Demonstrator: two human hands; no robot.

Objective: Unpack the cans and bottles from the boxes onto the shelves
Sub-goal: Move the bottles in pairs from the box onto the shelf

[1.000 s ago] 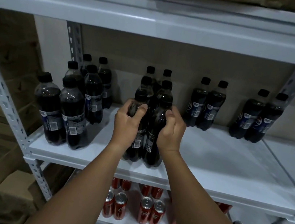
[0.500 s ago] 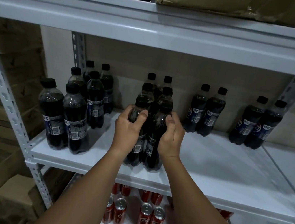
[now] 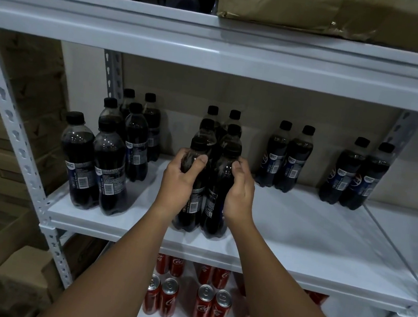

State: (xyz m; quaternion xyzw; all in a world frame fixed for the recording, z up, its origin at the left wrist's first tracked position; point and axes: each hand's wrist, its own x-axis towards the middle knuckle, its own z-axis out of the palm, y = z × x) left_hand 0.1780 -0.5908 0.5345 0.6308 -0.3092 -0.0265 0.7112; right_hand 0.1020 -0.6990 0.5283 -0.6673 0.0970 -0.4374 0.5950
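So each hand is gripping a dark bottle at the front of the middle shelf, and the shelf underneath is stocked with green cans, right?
Not quite. In the head view the left hand and right hand do each grip a dark bottle, the left bottle and the right bottle, at the front of the middle shelf. But the cans on the shelf underneath are red, not green.

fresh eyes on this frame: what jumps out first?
The two hands: the left hand and right hand each grip a dark cola bottle, the left bottle and right bottle standing side by side near the front edge of the white middle shelf. More bottle pairs line the shelf behind, and red cans stand on the shelf below.
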